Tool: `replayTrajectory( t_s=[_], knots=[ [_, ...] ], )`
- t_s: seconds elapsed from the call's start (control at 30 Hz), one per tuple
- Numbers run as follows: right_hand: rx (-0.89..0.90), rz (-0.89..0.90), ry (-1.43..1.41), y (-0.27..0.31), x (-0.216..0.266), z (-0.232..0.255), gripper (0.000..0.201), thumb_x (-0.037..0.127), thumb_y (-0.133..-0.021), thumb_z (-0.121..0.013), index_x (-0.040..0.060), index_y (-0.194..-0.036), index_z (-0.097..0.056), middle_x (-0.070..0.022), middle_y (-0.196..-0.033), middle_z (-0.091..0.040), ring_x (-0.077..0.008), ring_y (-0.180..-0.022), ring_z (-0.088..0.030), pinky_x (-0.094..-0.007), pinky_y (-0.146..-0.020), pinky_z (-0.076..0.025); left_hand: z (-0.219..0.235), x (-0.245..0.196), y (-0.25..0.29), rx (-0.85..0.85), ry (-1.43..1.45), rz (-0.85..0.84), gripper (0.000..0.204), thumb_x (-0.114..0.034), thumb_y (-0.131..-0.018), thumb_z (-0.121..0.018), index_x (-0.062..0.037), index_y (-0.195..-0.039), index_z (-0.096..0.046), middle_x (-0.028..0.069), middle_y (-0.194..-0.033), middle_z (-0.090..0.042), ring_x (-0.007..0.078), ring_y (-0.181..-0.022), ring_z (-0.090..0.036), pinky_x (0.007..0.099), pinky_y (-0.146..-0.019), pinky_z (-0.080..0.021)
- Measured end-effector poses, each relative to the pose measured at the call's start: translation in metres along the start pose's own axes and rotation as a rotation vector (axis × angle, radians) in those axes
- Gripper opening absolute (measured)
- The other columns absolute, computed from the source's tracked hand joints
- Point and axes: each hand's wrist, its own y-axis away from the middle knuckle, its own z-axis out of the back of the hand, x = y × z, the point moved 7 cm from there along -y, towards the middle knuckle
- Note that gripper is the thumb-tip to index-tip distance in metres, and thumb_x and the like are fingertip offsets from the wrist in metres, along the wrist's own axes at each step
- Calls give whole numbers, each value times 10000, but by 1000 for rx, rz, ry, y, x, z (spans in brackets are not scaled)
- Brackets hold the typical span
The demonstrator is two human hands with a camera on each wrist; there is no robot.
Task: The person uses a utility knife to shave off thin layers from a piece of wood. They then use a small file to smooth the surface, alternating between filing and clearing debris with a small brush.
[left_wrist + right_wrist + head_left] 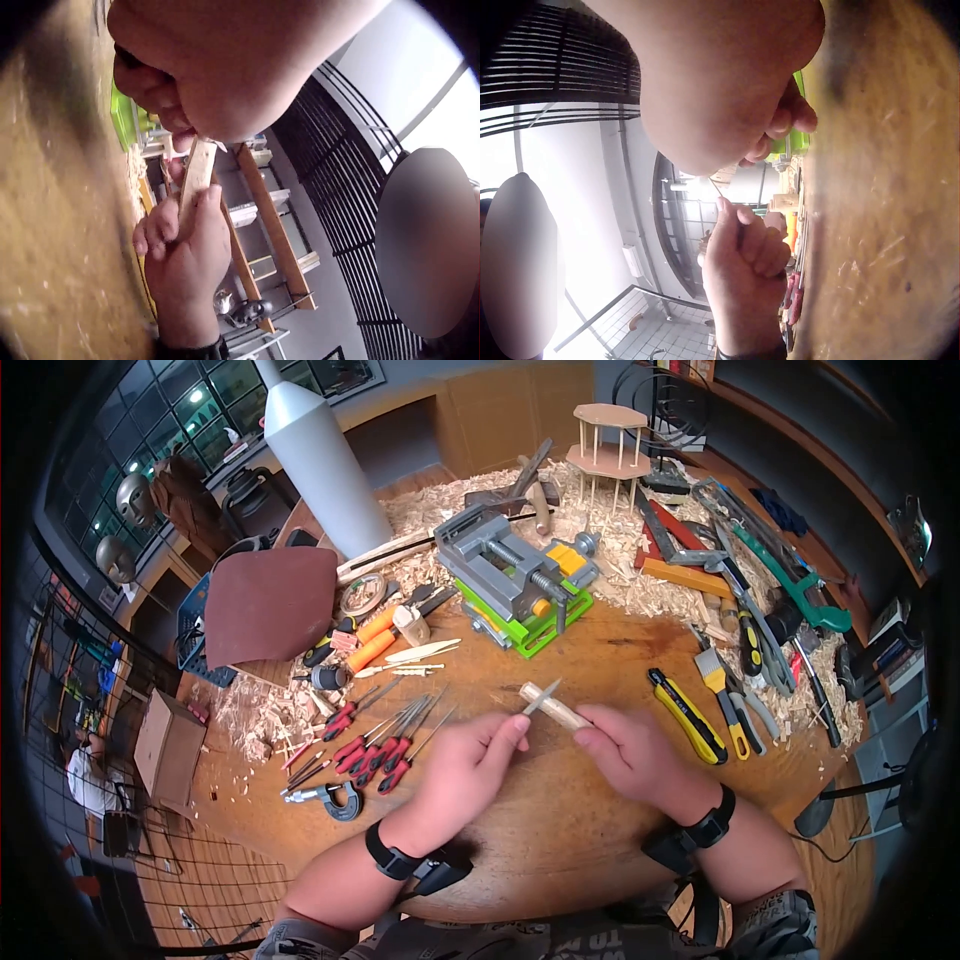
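My right hand (625,752) grips a pale wooden stick (553,708), thumb along its near end, the far end pointing up and left. In my left fist (473,752) is a tool with a short pointed metal blade (543,697); its handle is hidden by the fingers. The blade crosses the stick close to its far end. Seen from the left wrist, the stick (198,171) rises out of the right hand (189,251). The right wrist view shows the left hand (744,251) with its fingers curled and the thin blade (717,184) beyond the thumb.
Left of the hands lie several red-handled files (375,750) and a micrometer (335,800). A green-based vise (510,575) stands ahead. On the right are a yellow utility knife (688,715), a brush (715,675) and pliers (765,710). Wood shavings (620,560) cover the back.
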Motion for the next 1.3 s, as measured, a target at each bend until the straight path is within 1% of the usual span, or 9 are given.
replayTrajectory(
  t_s=[0.17, 0.23, 0.53, 0.67, 0.77, 1.0, 1.03, 1.27, 1.3],
  knots=[
    [-42, 64, -8, 0, 2, 0, 184, 172, -973, -608, 16, -1062, -650, -193, -744, -637, -375, -661, -648, -431, -585, -483, -14, -7, 2, 31, 22, -188, 343, -241, -1041, -558, -11, -818, -680, 49, -684, -609, 110, -650, -538, 279, -618, -435],
    [14, -144, -231, 4, -11, -4, 187, 167, -987, -585, 14, -1076, -646, -170, -721, -601, -291, -609, -609, -383, -583, -470, -6, -7, 2, -42, 65, -198, 337, -235, -1039, -561, -13, -816, -681, 53, -687, -610, 113, -655, -544, 280, -622, -437],
    [61, -158, -240, 4, -14, -6, 177, 166, -992, -572, 10, -1035, -643, -161, -709, -573, -241, -595, -573, -361, -580, -454, 6, 4, -4, -27, 34, 46, 323, -226, -1031, -573, -20, -810, -685, 42, -670, -597, 115, -655, -533, 289, -619, -431],
    [43, -19, -123, 0, -4, -3, 174, 165, -989, -576, 9, -1026, -644, -161, -700, -566, -228, -588, -566, -362, -571, -448, -19, -5, 5, 57, -40, -261, 340, -261, -1037, -565, -15, -834, -679, 46, -657, -604, 118, -610, -536, 309, -582, -443],
    [42, -85, -188, 3, -11, -5, 181, 170, -999, -557, 15, -1021, -649, -168, -700, -560, -221, -583, -557, -361, -570, -448, 8, 2, -5, -44, 3, -36, 349, -269, -1033, -570, -14, -820, -678, 80, -620, -592, 141, -579, -545, 330, -569, -452],
    [113, -239, -372, 5, -19, -9, 236, 217, -1034, -516, 15, -1019, -638, -50, -724, -592, -116, -662, -544, -307, -612, -451, -8, -2, 0, -36, 45, -202, 332, -237, -1042, -555, -10, -829, -671, 24, -636, -578, 106, -637, -521, 281, -602, -427],
    [119, -300, -428, 8, -25, -12, 253, 232, -1042, -507, 14, -1012, -632, -17, -727, -586, -95, -674, -534, -293, -616, -447, 4, 3, -3, 0, -20, 20, 332, -239, -1039, -562, -10, -827, -677, 24, -654, -590, 107, -639, -521, 283, -603, -430],
    [129, -264, -410, 7, -27, -15, 288, 267, -1054, -493, 18, -987, -621, -3, -708, -565, -84, -649, -514, -284, -598, -439, -4, -4, -2, -69, 71, -213, 349, -252, -1037, -562, -16, -811, -685, 18, -617, -563, 96, -612, -507, 274, -582, -409],
    [125, -276, -419, 7, -25, -14, 285, 264, -1054, -495, 17, -987, -622, -1, -706, -565, -85, -647, -515, -284, -596, -439, 9, 2, -7, -40, 14, 14, 345, -248, -1036, -560, -20, -810, -685, 7, -618, -558, 91, -612, -502, 276, -582, -409]
  ],
)
